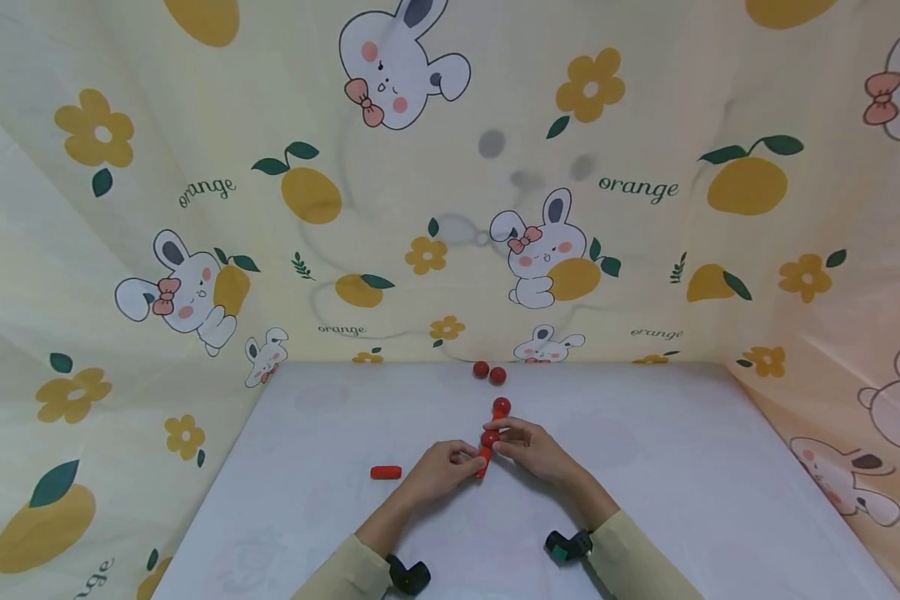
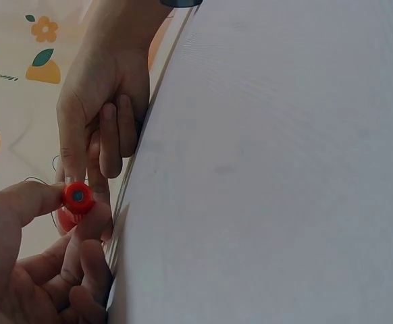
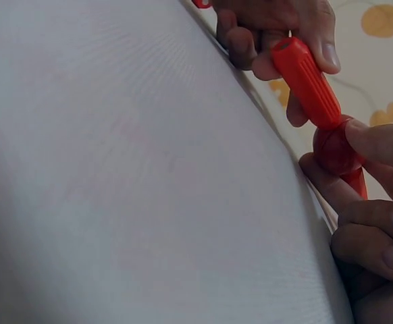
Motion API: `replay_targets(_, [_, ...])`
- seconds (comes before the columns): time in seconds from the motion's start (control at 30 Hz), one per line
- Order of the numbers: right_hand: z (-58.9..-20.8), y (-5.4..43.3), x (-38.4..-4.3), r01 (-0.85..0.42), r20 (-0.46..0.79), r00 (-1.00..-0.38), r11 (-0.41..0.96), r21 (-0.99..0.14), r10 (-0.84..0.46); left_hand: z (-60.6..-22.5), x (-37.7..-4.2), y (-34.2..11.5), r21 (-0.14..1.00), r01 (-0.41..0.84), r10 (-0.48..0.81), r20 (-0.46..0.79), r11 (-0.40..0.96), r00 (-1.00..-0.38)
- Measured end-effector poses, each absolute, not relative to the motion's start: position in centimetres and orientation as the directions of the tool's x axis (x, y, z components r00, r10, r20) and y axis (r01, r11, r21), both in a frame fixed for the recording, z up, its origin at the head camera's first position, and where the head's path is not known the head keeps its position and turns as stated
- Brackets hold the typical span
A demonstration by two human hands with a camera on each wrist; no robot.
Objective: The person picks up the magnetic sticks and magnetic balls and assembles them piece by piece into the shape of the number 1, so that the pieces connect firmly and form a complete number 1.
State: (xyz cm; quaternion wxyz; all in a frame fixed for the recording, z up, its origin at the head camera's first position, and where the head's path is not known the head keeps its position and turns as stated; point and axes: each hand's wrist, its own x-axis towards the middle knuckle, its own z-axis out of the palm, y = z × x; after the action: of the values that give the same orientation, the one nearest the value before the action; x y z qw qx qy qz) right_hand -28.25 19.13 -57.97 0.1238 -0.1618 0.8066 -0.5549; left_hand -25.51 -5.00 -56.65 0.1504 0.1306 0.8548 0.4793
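Observation:
My left hand [image 1: 437, 471] pinches a red ribbed rod [image 3: 308, 84] between thumb and fingers. Its near end shows a small grey centre in the left wrist view. At its other end the rod meets a red ball [image 3: 333, 150], which my right hand [image 1: 534, 450] grips between thumb and fingertips. Beyond that ball a second red rod [image 3: 356, 181] continues, partly hidden by the right fingers. Another red ball [image 1: 502, 406] sits at the far end of this chain in the head view.
On the white table [image 1: 307, 533], a loose red rod [image 1: 386, 472] lies left of my left hand. Two loose red balls, a left one [image 1: 481, 369] and a right one [image 1: 498, 375], rest by the back edge. A patterned curtain [image 1: 450, 167] hangs behind.

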Motion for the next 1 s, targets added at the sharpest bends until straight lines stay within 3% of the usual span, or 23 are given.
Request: replay_targets(1.0, [-56.9, 19.1, -27.7, -0.103, -0.043, -0.925, 0.358, -0.928, -0.378, -56.9, -25.5, -5.2, 0.868, 0.034, 0.356, -0.167, 0.495, -0.919])
